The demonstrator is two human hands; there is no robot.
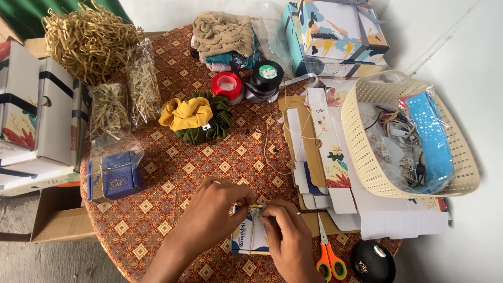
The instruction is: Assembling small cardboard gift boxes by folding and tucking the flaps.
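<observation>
A small white printed gift box lies on the patterned table near the front edge, with thin tan twine wrapped around it. My left hand and my right hand meet at the box's top edge, fingers pinched on the twine there. A loose length of the twine curls away across the table toward the flat cardboard pieces.
Orange-handled scissors and a black round object lie at my right. A cream basket of oddments, flat box blanks, ribbon spools, scrunchies, a blue wrapped box, raffia bags and stacked boxes crowd the table.
</observation>
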